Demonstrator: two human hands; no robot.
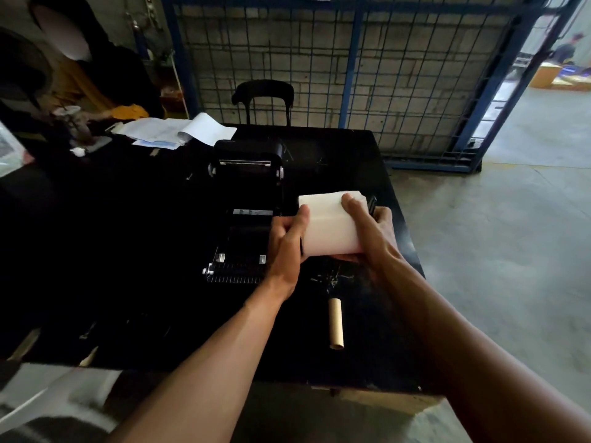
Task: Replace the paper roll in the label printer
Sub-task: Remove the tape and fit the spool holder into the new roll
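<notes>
A black label printer stands on the black table with its lid swung open toward the far side, and its paper bay looks dark. Just right of the printer I hold a full white paper roll above the table. My left hand grips its left end. My right hand grips its right end, thumb over the top, where a black end piece shows. An empty brown cardboard core lies on the table nearer to me, under my forearms.
Loose papers and a plastic cup lie at the table's far left, where another person sits. A black chair stands behind the table before a blue wire cage wall. Concrete floor lies to the right.
</notes>
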